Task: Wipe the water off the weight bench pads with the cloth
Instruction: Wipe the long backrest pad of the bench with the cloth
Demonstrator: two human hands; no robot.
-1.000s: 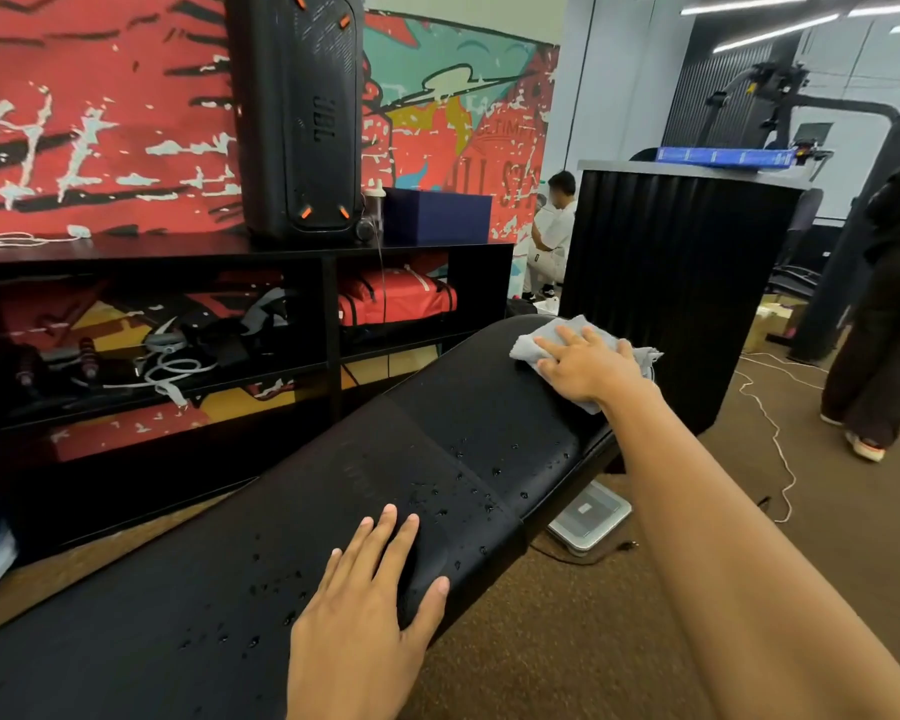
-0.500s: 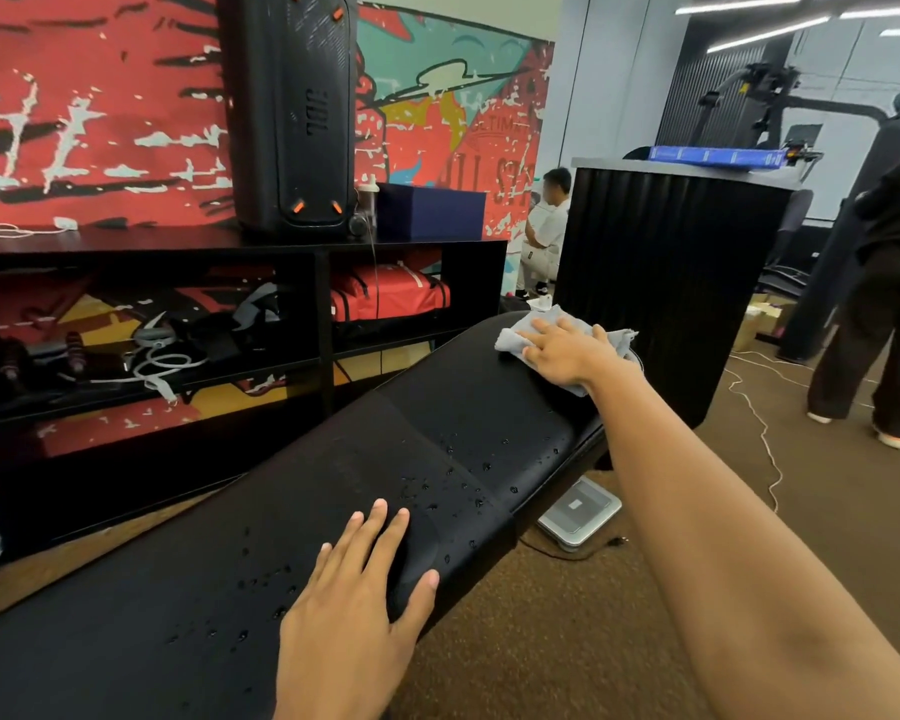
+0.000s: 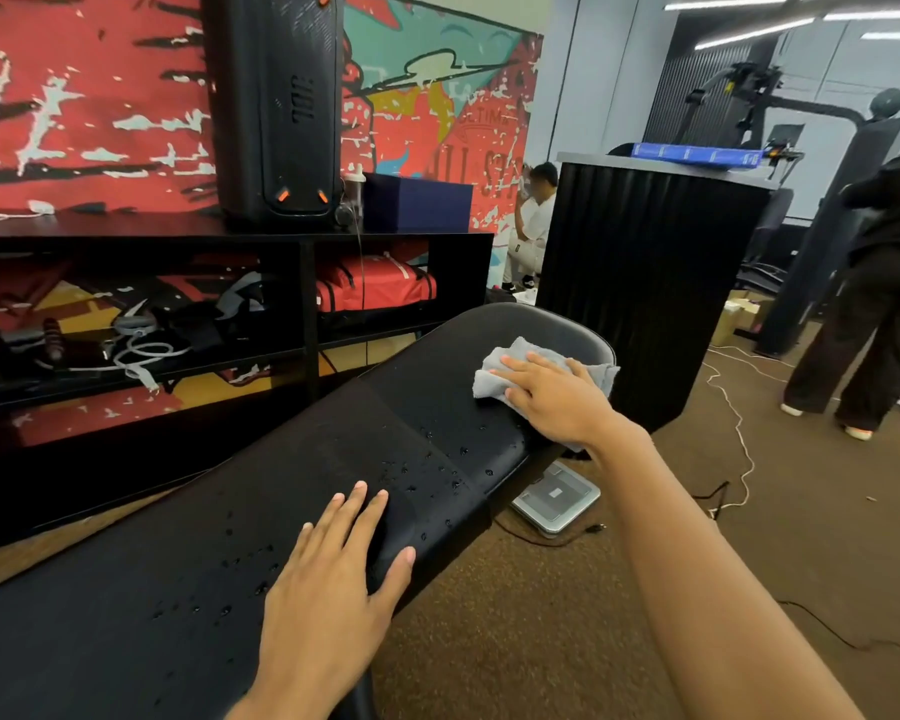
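At far end of bench (image 3: 292,491): wiping with cloth (image 3: 510,368).
Right hand (image 3: 557,402) flat on cloth, fingers spread; droplets (image 3: 437,475) lengthwise toward flat left hand (image 3: 328,600).

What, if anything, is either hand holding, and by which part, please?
Nothing is gripped: the right hand presses flat on the grey cloth; the left hand rests on the bench pad.

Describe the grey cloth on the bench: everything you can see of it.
The cloth is a small, light grey rag, soft and slightly fuzzy like microfibre or terry. It lies crumpled and loosely folded on the far pad of the black weight bench, near its rounded end. The right hand presses down on it with fingers spread flat, covering its near half; its far corners stick out past the fingertips. Water droplets bead on the pad just in front of it.
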